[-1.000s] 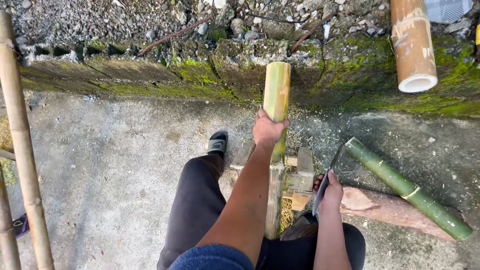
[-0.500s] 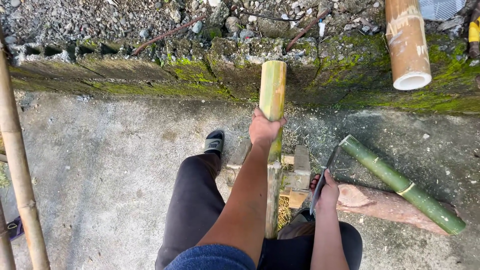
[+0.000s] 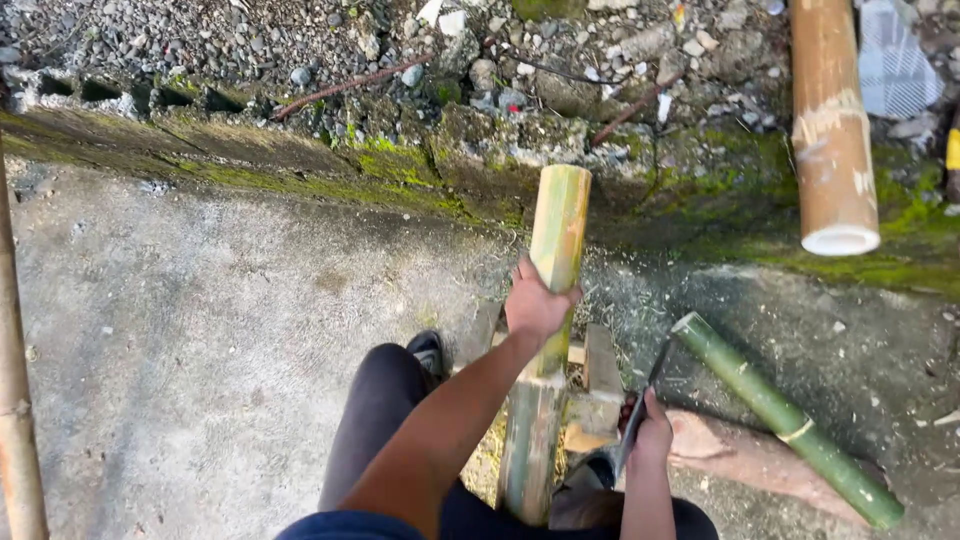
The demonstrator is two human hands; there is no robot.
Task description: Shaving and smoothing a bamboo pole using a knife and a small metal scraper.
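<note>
Bamboo pole held upright, blade waiting beside it.

I see my left hand (image 3: 535, 305) clamped round the yellow-green bamboo pole (image 3: 548, 330), which stands on the concrete floor (image 3: 200, 330) by my knee. My right hand (image 3: 648, 435) is closed on what looks like a dark blade (image 3: 640, 410), low, near the wood blocks (image 3: 598, 375). I judge this the steadying step; next needs the blade raised to the pole's top.

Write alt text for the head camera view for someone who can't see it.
Seen from above, a person's left hand grips an upright yellow-green bamboo pole while the right hand holds a dark-bladed knife beside it. A green bamboo stick lies on the concrete ground, near a mossy stone curb.
</note>
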